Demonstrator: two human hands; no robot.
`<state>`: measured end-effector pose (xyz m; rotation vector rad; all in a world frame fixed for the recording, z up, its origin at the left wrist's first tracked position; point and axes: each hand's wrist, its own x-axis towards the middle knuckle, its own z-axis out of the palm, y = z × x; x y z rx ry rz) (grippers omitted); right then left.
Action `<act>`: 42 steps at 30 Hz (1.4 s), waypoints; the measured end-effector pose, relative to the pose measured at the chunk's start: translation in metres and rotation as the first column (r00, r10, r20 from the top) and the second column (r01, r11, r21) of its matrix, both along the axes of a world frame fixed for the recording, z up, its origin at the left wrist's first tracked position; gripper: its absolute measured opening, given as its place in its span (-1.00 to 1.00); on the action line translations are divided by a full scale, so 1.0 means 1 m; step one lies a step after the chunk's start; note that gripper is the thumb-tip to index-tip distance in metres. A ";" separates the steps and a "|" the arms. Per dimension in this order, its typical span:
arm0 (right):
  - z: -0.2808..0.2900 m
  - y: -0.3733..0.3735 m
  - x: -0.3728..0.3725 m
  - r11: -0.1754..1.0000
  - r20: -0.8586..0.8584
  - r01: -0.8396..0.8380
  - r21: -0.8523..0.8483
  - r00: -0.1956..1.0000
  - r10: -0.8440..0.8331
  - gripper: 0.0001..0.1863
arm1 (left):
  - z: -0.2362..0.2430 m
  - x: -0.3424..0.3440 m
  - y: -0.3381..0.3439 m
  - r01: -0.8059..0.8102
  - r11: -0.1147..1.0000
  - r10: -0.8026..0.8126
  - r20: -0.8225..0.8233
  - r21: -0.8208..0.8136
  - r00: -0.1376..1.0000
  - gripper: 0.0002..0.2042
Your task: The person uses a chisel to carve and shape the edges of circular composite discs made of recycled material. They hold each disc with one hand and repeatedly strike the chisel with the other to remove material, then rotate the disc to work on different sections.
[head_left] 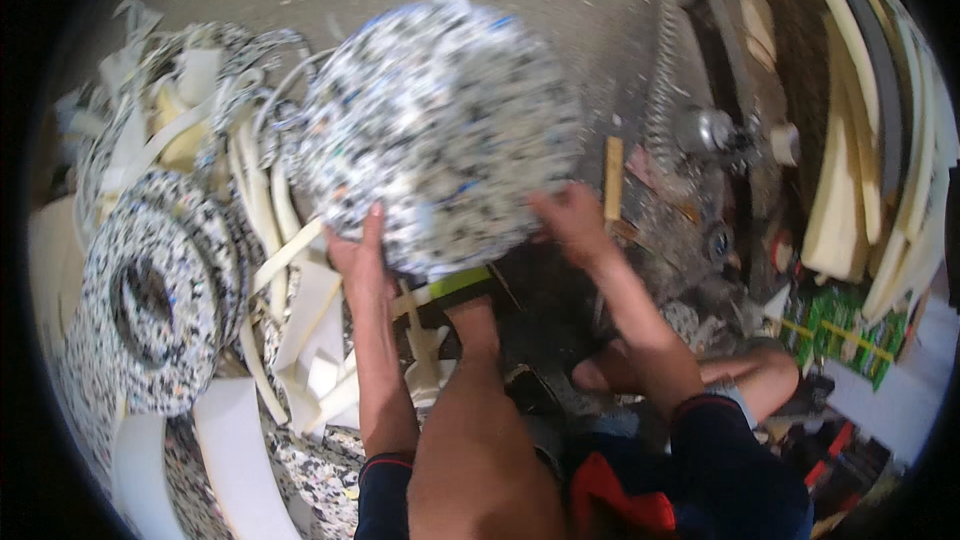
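Note:
A large round disc of speckled black, white and grey foam [440, 140] is held up in front of me, slightly blurred by motion. My left hand [360, 252] grips its lower left edge, thumb on the near face and fingers behind. At the lower right edge my right hand [575, 225] holds the same disc, its fingers partly hidden behind the rim. Speckled foam rings [180, 250] with a round hole lie stacked to the left of my left hand. Cream foam strips [300, 255] are scattered beside that hand.
Foam offcuts [170, 120] heap up at the far left. To the right lie a coiled hose [665, 80], a metal fitting [708, 130] and a small wooden piece [613, 178]. Curved cream foam sheets [845, 170] lean at the far right, above green packets [845, 335]. My bare leg [485, 440] extends below the disc.

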<state>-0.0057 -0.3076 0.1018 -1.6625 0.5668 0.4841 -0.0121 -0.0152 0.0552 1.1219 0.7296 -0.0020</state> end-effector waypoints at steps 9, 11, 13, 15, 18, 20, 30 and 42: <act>-0.063 -0.075 -0.027 0.439 0.001 -0.052 -0.897 0.993 0.120 -0.42 | -0.067 -0.007 0.020 -0.030 0.935 0.019 0.035 0.353 0.999 -0.32; -0.065 -0.104 -0.021 0.448 -0.116 -0.159 -0.880 0.986 0.121 -0.38 | -0.069 -0.007 0.020 -0.042 0.938 0.036 0.024 0.343 0.999 -0.30; -0.069 -0.126 -0.018 0.444 -0.055 -0.136 -0.886 0.980 0.191 -0.36 | -0.067 -0.006 0.020 -0.085 0.979 0.084 0.013 0.183 0.996 -0.31; -0.076 -0.139 -0.018 0.532 -0.014 -0.092 -0.842 0.989 0.147 -0.31 | -0.065 -0.001 0.020 -0.105 0.960 0.121 -0.047 0.259 0.992 -0.28; -0.085 -0.147 -0.018 0.456 -0.258 -0.283 -0.844 0.959 0.117 -0.32 | -0.064 0.007 0.020 -0.085 0.882 0.126 -0.058 0.464 0.990 -0.18; -0.087 -0.146 -0.016 0.482 -0.308 -0.299 -0.823 0.949 0.064 -0.34 | -0.064 0.012 0.023 -0.055 0.808 0.091 -0.031 0.587 0.995 -0.12; -0.081 -0.071 -0.022 0.628 -0.099 -0.242 -0.740 0.962 0.254 -0.40 | -0.081 0.010 0.044 0.002 0.897 0.032 -0.071 0.442 0.997 -0.39; -0.078 -0.110 -0.073 0.337 -0.331 -0.487 -0.805 0.842 0.425 -0.33 | -0.073 0.013 0.065 -0.177 0.976 0.187 -0.070 0.126 0.980 -0.73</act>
